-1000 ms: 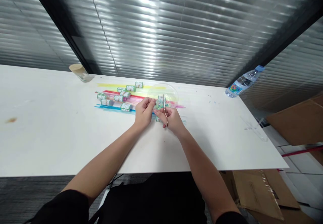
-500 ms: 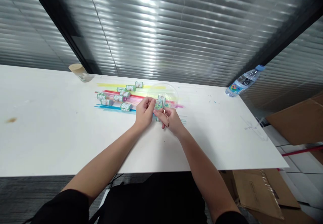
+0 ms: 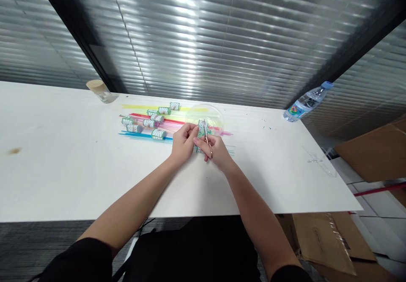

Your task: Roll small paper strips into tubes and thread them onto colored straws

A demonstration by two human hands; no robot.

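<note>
My right hand (image 3: 218,151) is closed around a small pair of scissors (image 3: 206,134), their blades pointing away from me. Close beside it, my left hand (image 3: 183,141) is pinched, thumb against fingers; whatever sits between them is too small to make out. Both hands hover over a clear round plastic container (image 3: 221,119) with small green and blue bits in it. Thin plastic sticks or straws lie in bundles around it: yellow (image 3: 136,107), red and pink (image 3: 173,122), and blue (image 3: 139,135). Paper labels, such as one on the blue bundle (image 3: 159,134), wrap them.
A jar with a wooden lid (image 3: 98,88) stands at the back left of the white table (image 3: 95,180). Toward the right lie a water bottle (image 3: 304,104) and a clear plastic piece (image 3: 320,163). Cardboard boxes (image 3: 323,239) are on the floor, and blinds (image 3: 190,40) rise behind.
My left hand has shifted slightly to the right, nearer the scissors. My right hand and the scissors have barely moved.
</note>
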